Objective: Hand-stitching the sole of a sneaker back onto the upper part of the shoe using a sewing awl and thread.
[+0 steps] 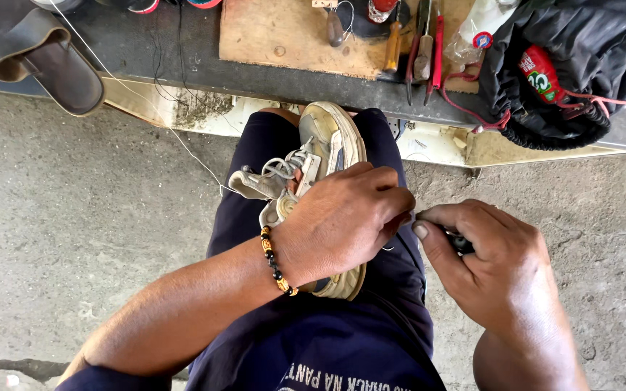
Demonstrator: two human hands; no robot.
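The worn pale sneaker (327,174) lies across the person's lap, pinned under the left hand (342,221), whose fingers curl shut over its side; it could roll off the thigh under a hard pull. The right hand (490,264) pinches a small dark tool (461,242) near those knuckles; a slip might jab them. Beyond are a concrete floor and a cluttered counter (182,65).
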